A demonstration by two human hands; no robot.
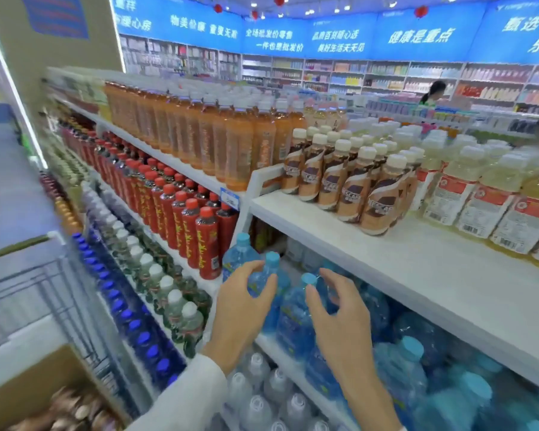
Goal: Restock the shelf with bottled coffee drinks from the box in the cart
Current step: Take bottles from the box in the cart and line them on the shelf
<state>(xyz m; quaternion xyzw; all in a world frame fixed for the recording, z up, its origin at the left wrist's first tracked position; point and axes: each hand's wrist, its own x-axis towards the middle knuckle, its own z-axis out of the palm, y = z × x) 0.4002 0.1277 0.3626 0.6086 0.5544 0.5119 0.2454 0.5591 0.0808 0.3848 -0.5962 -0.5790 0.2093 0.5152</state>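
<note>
Several brown-and-tan bottled coffee drinks (339,181) with cream caps stand in rows on the white upper shelf (386,262), with bare shelf board in front of them. At the bottom left a cardboard box (28,390) sits in the wire cart (44,290), and cream caps of more coffee bottles (75,412) show inside it. My left hand (243,309) and my right hand (339,318) hover below the coffee shelf, in front of blue water bottles (293,312). The fingers of both hands are loosely curled and hold nothing.
Orange tea bottles (231,135) fill the shelf left of the coffee, and pale yellow bottles (479,194) stand to its right. Red-capped bottles (184,213) sit on the shelf below the tea. Two people (433,91) stand in the far aisles at the back right.
</note>
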